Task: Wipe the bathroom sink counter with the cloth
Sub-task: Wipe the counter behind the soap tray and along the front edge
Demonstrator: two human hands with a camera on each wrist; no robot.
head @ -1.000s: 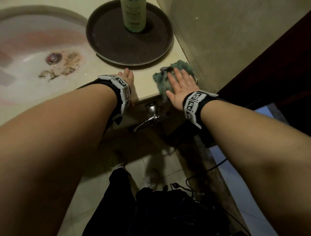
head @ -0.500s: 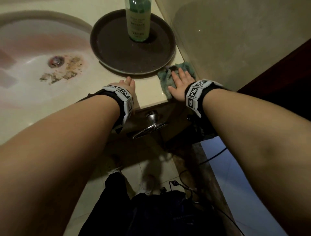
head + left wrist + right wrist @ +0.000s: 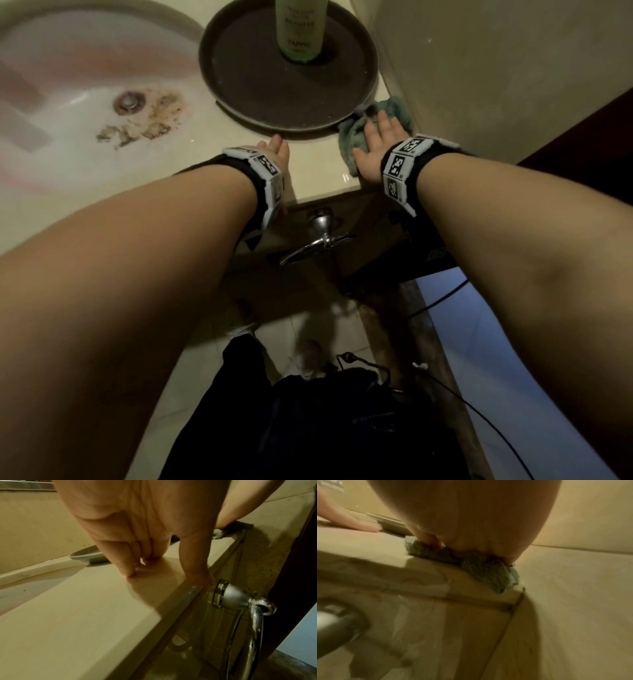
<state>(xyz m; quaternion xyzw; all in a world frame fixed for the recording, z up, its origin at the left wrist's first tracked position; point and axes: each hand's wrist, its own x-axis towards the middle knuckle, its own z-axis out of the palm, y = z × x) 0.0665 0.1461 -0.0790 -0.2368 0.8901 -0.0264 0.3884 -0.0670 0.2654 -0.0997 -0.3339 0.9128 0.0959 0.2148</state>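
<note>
While flattened on the cloth (image 3: pixel 352 137), right hand (image 3: pixel 378 147) spread, fingers straight; left hand (image 3: pixel 274 152) fingertips resting on bench (image 3: pixel 318 174) alongside, relaxed.

Cloth (image 3: pixel 354 137) is boxed in: wall (image 3: pixel 479 85) right, tray (image 3: pixel 287 78) ahead; bare counter (image 3: pixel 318 171) open leftward up to the left hand (image 3: pixel 274 150).
</note>
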